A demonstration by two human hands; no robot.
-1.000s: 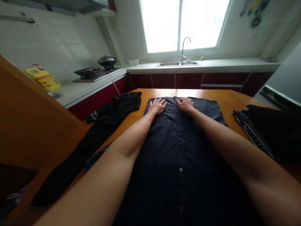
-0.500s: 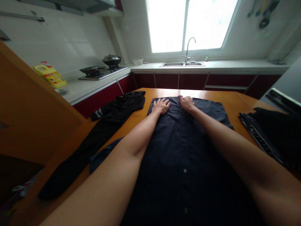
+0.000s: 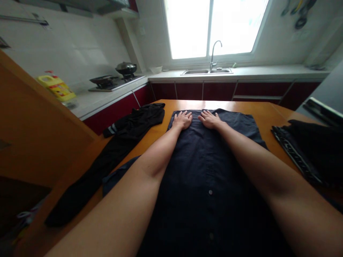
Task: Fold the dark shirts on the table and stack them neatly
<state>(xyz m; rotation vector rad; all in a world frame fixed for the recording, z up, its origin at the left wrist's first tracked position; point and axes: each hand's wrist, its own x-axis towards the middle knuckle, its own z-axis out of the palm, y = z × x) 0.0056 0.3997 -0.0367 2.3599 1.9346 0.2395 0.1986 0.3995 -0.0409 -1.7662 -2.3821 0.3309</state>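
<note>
A dark navy button-up shirt (image 3: 193, 171) lies spread over the wooden table (image 3: 171, 104), its button front running up the middle. Flat on the shirt near its far edge rests my left hand (image 3: 182, 120), fingers spread. My right hand (image 3: 210, 119) lies just to its right, also on the cloth with fingers stretched out. Neither hand grips the fabric. Light creases run between and below the hands. The near end of the shirt runs out of view at the bottom.
Black trousers (image 3: 107, 160) lie along the table's left side. A folded dark garment pile (image 3: 316, 150) sits at the right. Beyond are a sink (image 3: 206, 71), a stove with a lidded wok (image 3: 125, 68) and a yellow jug (image 3: 56, 86) on the counter.
My right hand has loosened from its closed hold at the shirt's far edge and now lies flat with fingers spread, slightly left. My left hand stays nearly in place.
</note>
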